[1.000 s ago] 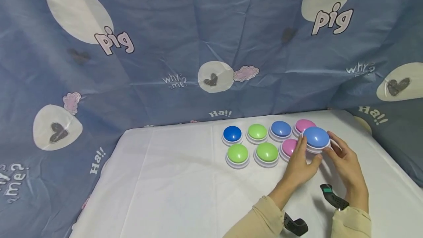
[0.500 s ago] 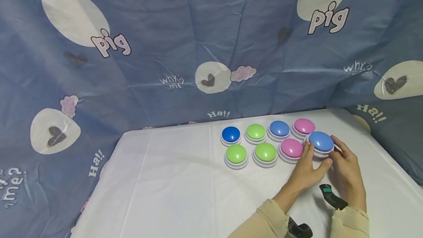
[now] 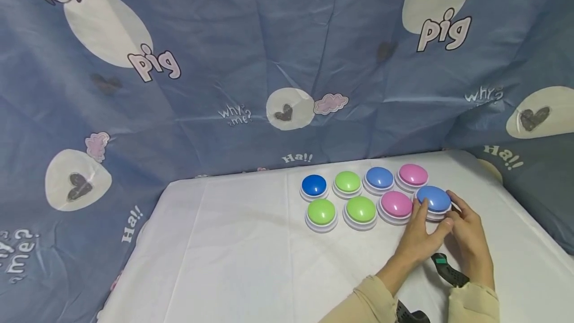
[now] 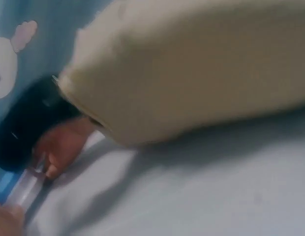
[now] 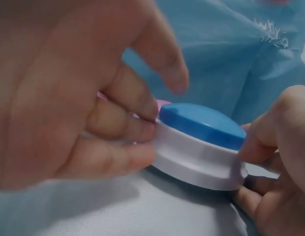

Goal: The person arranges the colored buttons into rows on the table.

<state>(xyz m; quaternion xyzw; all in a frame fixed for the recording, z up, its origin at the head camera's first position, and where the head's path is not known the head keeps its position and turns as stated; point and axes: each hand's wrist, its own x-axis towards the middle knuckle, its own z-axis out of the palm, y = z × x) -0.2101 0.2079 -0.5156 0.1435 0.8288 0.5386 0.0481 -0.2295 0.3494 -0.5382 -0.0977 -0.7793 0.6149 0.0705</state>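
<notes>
A push button with a light-blue dome and white round base (image 3: pixel 434 199) sits at the right end of the front row, between both hands. My left hand (image 3: pixel 419 236) holds its left side; in the right wrist view several left fingertips (image 5: pixel 145 130) press against the white base. My right hand (image 3: pixel 470 238) grips the opposite side, with thumb and fingers at the base's right edge. That button looks tilted in the right wrist view, its underside close over the cloth. A pink button (image 3: pixel 396 205) stands just left of it. The left wrist view mostly shows a beige sleeve (image 4: pixel 192 69).
Behind is a row with a dark-blue button (image 3: pixel 314 185), a green button (image 3: pixel 347 182), a blue button (image 3: pixel 379 178) and a pink button (image 3: pixel 413 175). Two green buttons (image 3: pixel 321 212) continue the front row. White cloth (image 3: pixel 233 263) covers the table; a printed blue curtain (image 3: pixel 224 64) hangs behind.
The light-blue button has come down and slightly right, from in front of the back pink button to beside the front pink one. Both hands moved along with it.
</notes>
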